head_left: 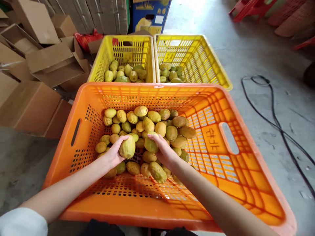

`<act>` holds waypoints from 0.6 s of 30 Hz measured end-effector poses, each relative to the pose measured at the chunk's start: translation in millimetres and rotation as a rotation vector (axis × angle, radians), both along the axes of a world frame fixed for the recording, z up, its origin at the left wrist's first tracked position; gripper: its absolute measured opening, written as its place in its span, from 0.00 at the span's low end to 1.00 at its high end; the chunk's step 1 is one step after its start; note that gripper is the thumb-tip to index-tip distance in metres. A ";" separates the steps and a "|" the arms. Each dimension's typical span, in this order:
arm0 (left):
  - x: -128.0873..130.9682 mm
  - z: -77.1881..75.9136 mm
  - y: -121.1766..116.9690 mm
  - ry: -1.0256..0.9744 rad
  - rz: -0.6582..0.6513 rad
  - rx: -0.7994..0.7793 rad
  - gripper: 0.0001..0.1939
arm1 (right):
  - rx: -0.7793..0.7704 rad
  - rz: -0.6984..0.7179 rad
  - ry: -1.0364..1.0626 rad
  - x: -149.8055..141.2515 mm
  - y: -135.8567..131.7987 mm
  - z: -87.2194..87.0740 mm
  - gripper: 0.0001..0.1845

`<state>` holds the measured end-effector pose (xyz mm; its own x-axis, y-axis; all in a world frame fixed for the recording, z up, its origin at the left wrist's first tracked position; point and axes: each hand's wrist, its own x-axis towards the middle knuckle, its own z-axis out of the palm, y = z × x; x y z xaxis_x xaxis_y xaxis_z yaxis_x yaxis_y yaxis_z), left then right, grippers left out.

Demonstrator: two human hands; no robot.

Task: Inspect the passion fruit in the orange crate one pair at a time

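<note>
My left hand [117,152] is wrapped round a yellow-green, oval, faintly ridged papaya-like fruit [128,147], its thumb on top. To the right, my right hand [161,147] grips a greener papaya-like fruit [150,145], its fingers partly hidden behind the fruit. Both hands are inside a large orange plastic crate [137,203], just above a layer of similar fruits [148,124]. These range from yellow to green and brownish, and one ridged fruit [157,172] lies nearer me. The two held fruits are apart from each other.
Beyond the orange crate stand two yellow crates, one on the left [98,62] and one on the right [214,62], each with fruits in it. Cardboard boxes [51,62] are heaped at the left. A black cable [275,121] lies on the floor at the right, below a red stool [251,9].
</note>
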<state>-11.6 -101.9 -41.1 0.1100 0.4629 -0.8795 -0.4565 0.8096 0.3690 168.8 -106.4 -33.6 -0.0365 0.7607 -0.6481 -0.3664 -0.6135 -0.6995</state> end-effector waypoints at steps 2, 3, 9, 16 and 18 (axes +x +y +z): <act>-0.5 -0.6 -0.1 -0.002 -0.014 0.007 0.11 | -0.017 -0.018 0.075 -1.2 1.1 2.9 0.15; -0.7 -0.6 -0.2 -0.010 -0.017 0.015 0.11 | -0.008 -0.007 0.104 -1.9 1.3 3.5 0.15; -1.1 2.7 1.5 -0.056 -0.014 0.014 0.10 | -0.082 0.008 0.129 -4.5 0.8 -4.5 0.20; 0.6 5.6 0.2 -0.063 -0.006 -0.004 0.10 | -0.101 -0.051 -0.020 -1.1 1.6 -10.7 0.24; 0.4 3.9 -0.9 -0.057 -0.022 0.015 0.10 | -0.055 -0.037 0.016 -0.6 1.5 -10.0 0.21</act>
